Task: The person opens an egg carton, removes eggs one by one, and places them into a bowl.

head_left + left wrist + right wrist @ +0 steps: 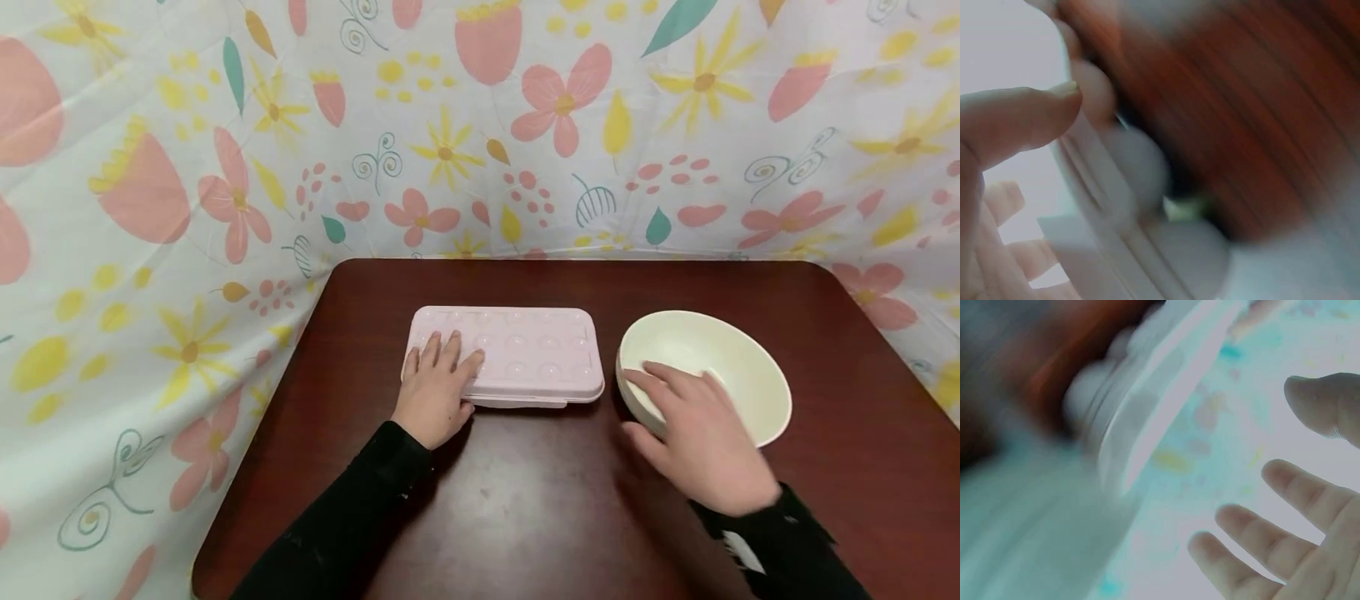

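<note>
On the table sits a pale pink box (532,350) with rows of round bumps in its lid, looking like an egg box. My left hand (435,392) rests on the lid's left part, fingers spread, thumb low at the front edge. In the left wrist view that thumb (1029,115) lies against a pale edge beside blurred rounded shapes. To the right stands a cream bowl (742,375). My right hand (701,442), slightly blurred, is over the bowl's near left rim, thumb outside it. The right wrist view shows its fingers (1266,540) apart, with nothing between them.
The dark red-brown table (495,517) has rounded far corners. A white cloth (465,125) with flowers and leaves hangs behind it and along the left side. Black sleeves (337,508) cover both forearms.
</note>
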`<state>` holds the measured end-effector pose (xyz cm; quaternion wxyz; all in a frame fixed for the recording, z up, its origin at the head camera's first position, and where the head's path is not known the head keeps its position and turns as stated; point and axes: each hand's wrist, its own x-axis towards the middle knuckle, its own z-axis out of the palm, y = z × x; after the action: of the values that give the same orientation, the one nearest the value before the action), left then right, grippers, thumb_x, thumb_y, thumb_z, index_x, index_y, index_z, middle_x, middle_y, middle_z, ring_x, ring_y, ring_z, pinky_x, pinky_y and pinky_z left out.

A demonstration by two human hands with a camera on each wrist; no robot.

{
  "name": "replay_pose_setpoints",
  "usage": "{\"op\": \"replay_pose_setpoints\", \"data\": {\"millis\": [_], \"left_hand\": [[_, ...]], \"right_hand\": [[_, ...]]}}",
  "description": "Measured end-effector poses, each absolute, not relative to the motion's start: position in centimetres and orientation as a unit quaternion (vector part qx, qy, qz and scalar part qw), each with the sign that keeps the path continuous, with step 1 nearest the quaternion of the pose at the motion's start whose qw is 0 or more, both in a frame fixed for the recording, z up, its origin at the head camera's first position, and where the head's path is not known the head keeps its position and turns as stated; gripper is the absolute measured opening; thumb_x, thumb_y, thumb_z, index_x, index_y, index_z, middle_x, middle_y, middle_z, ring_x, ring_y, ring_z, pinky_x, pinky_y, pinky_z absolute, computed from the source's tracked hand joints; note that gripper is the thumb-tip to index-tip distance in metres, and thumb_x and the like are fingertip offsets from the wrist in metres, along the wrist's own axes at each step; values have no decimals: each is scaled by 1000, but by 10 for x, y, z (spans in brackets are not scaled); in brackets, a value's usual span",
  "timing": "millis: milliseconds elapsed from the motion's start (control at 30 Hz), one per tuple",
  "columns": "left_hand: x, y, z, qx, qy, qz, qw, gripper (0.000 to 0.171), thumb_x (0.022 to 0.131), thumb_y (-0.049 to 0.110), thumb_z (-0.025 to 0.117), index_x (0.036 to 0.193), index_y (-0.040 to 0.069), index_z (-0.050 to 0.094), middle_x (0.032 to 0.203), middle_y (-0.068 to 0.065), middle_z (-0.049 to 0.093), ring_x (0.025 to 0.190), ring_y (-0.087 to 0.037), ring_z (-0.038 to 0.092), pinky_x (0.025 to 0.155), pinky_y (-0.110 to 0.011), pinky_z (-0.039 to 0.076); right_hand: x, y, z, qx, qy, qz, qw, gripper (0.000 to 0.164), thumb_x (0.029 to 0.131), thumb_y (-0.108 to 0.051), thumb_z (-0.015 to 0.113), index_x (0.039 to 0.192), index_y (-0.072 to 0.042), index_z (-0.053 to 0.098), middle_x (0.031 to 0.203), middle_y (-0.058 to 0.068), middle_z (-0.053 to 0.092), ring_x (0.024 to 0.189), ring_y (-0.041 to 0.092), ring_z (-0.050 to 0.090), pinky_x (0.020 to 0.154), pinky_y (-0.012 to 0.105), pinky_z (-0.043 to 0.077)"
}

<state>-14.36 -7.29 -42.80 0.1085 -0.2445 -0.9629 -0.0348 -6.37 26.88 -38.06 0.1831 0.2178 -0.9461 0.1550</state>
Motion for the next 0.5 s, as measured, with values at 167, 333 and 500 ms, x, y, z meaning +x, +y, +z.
{"op": "replay_pose_setpoints", "data": {"millis": [167, 333, 500], "left_hand": [[-138, -75, -426, -256, -958, -34, 124, 77, 85, 42, 82, 152, 25, 47, 156, -18, 40, 142, -47, 33, 104, -71, 31], [-135, -88, -431, -249, -960, -24, 124, 70, 86, 37, 82, 148, 28, 53, 154, -14, 44, 142, -46, 36, 105, -71, 30], [-136, -91, -433, -257, -956, -45, 132, 68, 84, 33, 83, 146, 27, 55, 152, -14, 47, 140, -47, 37, 103, -72, 31]], "right_hand": [[-35, 312, -397, 121, -973, 136, 145, 56, 80, -28, 81, 131, -16, 63, 127, 16, 60, 116, 42, 51, 101, 73, 16], [-34, 321, -429, 132, -968, 142, 158, 33, 79, -23, 82, 110, -15, 73, 112, 12, 67, 108, 40, 53, 96, 65, 26], [-41, 318, -439, 158, -956, 152, 195, 18, 79, -16, 80, 96, -15, 74, 99, 6, 71, 102, 35, 56, 91, 53, 36]]}}
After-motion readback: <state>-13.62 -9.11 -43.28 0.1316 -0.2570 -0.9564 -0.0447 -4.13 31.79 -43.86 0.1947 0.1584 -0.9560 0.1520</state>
